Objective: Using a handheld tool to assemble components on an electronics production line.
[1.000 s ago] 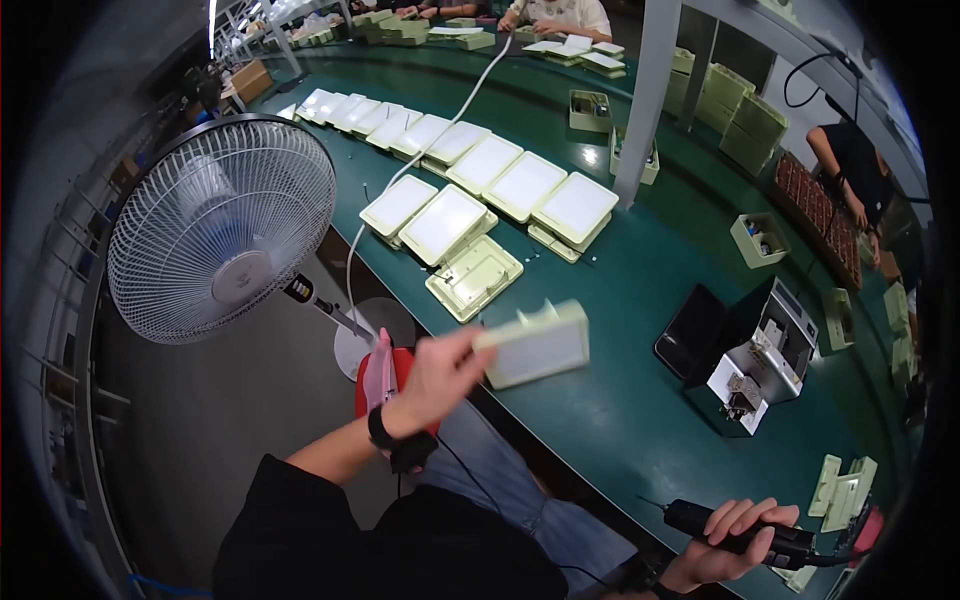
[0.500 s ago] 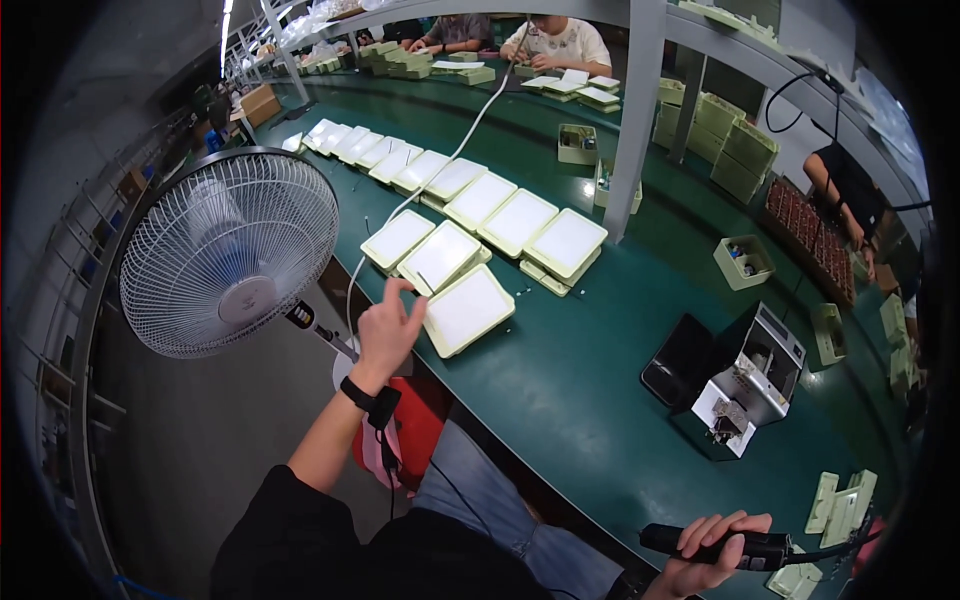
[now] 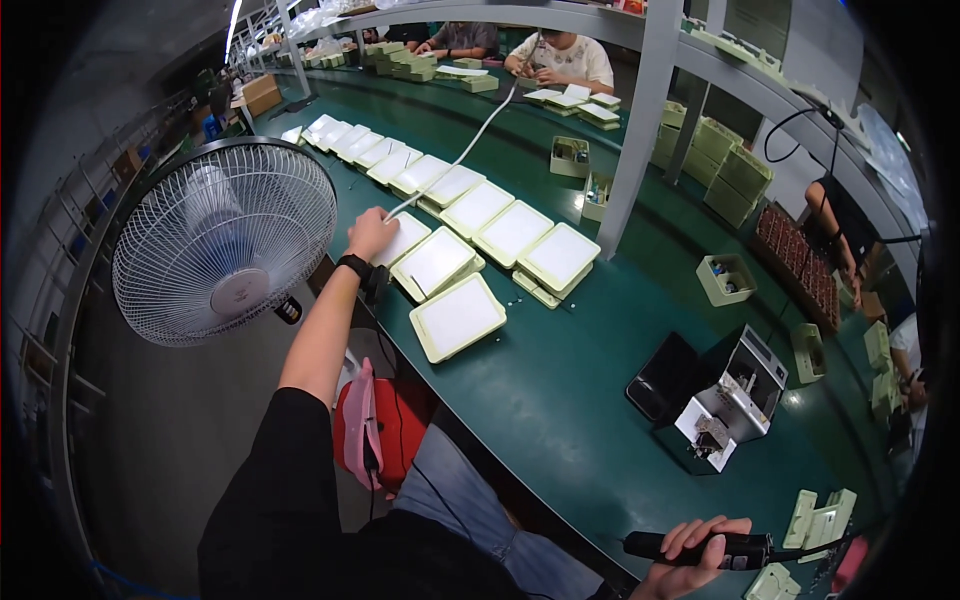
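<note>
Left hand (image 3: 372, 233) stretched toward 11 o'clock, fingers curled down on a pale green panel (image 3: 403, 238). Right hand (image 3: 695, 550) at 5 o'clock, wrapped around a black electric screwdriver (image 3: 700, 547). White fan (image 3: 225, 242) at 9 o'clock.

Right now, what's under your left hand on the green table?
The left hand rests on a pale flat panel at the near end of the row, beside a white cable. The panel's corner beneath the palm is covered, so nothing there shows.

Right hand (image 3: 690, 555) cut by lower edge (tool tip hidden).
</note>
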Demonstrator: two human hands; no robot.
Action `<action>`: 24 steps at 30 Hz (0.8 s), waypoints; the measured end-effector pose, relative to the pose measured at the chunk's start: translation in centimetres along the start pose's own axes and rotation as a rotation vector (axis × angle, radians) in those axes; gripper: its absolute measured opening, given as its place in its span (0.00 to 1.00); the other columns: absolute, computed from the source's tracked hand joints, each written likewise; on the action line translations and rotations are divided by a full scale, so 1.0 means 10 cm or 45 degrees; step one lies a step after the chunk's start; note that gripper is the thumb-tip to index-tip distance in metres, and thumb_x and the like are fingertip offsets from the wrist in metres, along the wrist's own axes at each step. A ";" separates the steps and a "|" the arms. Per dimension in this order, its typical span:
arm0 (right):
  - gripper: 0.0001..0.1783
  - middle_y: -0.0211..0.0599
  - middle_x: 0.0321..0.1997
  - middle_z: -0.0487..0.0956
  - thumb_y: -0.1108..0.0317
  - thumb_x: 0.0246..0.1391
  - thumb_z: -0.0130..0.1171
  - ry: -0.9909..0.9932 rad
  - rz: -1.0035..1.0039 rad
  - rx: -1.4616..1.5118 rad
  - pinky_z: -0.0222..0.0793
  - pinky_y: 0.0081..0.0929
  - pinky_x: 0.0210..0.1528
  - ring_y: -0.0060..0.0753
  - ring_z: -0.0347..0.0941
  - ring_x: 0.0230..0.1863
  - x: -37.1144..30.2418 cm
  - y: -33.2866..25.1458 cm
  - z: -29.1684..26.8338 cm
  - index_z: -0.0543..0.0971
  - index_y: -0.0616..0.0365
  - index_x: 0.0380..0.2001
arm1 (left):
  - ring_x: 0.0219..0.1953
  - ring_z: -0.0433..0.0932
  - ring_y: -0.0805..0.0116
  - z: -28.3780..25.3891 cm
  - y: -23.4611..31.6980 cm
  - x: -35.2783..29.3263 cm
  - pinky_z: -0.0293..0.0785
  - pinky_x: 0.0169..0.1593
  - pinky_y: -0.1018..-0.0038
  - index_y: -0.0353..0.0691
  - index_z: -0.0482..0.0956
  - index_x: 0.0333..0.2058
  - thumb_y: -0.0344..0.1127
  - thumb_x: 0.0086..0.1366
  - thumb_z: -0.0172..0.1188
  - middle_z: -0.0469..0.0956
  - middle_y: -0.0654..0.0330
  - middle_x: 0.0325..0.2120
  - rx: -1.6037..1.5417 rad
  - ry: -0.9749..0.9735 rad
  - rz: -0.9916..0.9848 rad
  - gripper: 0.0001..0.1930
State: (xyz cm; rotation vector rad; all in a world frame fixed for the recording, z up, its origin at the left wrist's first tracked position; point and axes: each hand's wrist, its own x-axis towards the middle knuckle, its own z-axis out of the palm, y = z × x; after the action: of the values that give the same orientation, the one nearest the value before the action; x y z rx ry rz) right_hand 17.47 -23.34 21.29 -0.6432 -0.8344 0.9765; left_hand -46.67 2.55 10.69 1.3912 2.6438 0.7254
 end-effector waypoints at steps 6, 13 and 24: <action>0.13 0.39 0.25 0.71 0.66 0.58 0.66 0.015 -0.030 -0.015 0.64 0.26 0.18 0.30 0.63 0.16 0.04 0.05 0.01 0.73 0.56 0.40 | 0.41 0.82 0.47 -0.20 0.09 -0.20 0.70 0.54 0.46 0.44 0.77 0.44 0.38 0.68 0.56 0.83 0.51 0.35 0.171 0.485 0.214 0.09; 0.12 0.36 0.24 0.68 0.65 0.60 0.62 0.000 -0.066 -0.085 0.61 0.23 0.17 0.26 0.60 0.15 0.09 0.18 -0.08 0.71 0.56 0.40 | 0.41 0.80 0.46 0.01 -0.09 -0.27 0.72 0.50 0.49 0.42 0.76 0.45 0.36 0.69 0.55 0.82 0.51 0.35 0.267 0.512 0.299 0.09; 0.10 0.38 0.25 0.71 0.67 0.59 0.64 0.020 -0.073 -0.106 0.65 0.27 0.19 0.31 0.63 0.16 -0.07 0.00 -0.01 0.73 0.54 0.40 | 0.47 0.78 0.40 0.30 -0.76 -0.83 0.72 0.55 0.53 0.37 0.71 0.56 0.32 0.69 0.51 0.80 0.45 0.44 -0.208 0.733 0.266 0.18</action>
State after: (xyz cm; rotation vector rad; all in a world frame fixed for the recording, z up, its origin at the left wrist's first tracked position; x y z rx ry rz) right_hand 17.29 -23.98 21.01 -0.6936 -0.8786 0.8877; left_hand -46.76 -6.59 3.45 1.6223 2.7505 1.5347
